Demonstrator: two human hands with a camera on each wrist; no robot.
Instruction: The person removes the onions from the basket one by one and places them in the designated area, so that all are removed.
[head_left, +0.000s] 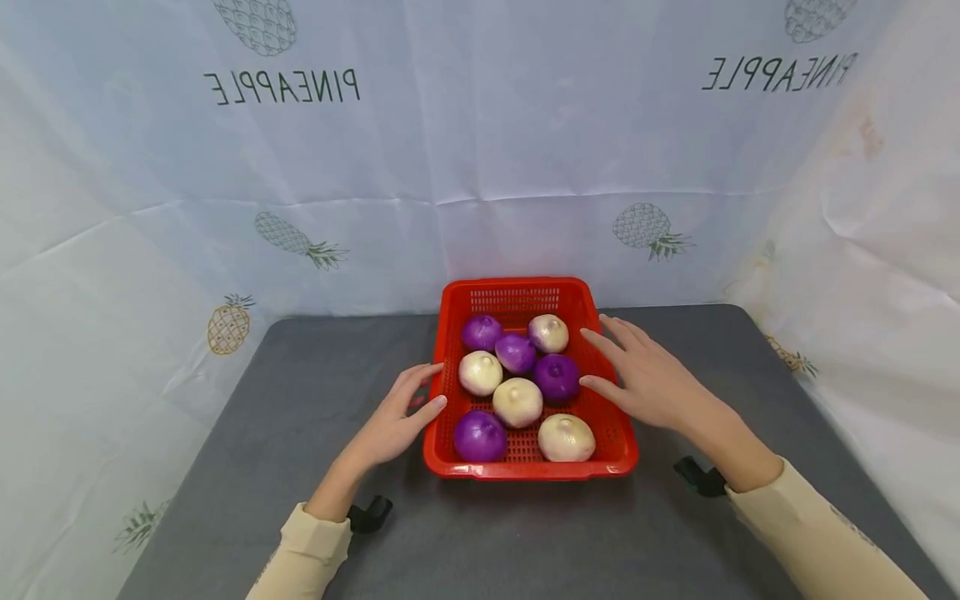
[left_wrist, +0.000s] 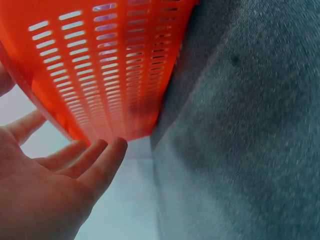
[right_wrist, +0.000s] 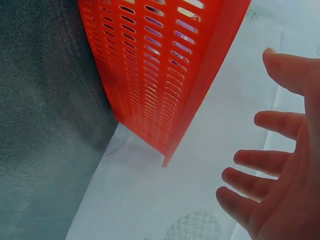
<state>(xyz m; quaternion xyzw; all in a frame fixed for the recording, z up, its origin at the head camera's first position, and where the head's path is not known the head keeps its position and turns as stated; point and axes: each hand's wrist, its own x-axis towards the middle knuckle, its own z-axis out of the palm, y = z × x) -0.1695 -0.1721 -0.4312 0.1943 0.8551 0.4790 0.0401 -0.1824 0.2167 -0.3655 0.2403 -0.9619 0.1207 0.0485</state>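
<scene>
A red slotted plastic basket (head_left: 615, 450) stands on the dark table and holds several purple onions (head_left: 480, 436) and several cream-white onions (head_left: 566, 437). My left hand (head_left: 393, 421) is at the basket's left side, thumb and fingertips right at the rim. In the left wrist view its loosely bent fingers (left_wrist: 102, 167) lie beside the slotted wall (left_wrist: 95, 65). My right hand (head_left: 645, 375) hovers by the right rim, fingers spread and holding nothing. From the right wrist view, a gap shows between those fingers (right_wrist: 262, 162) and the basket wall (right_wrist: 145, 75).
The grey-black tabletop (head_left: 480, 542) stretches around the basket. Behind it hangs a white cloth (head_left: 480, 233) printed with pineapples and mirrored lettering, continuing down both sides. A dark strap (head_left: 371, 514) is on the left wrist and another strap (head_left: 699, 477) on the right.
</scene>
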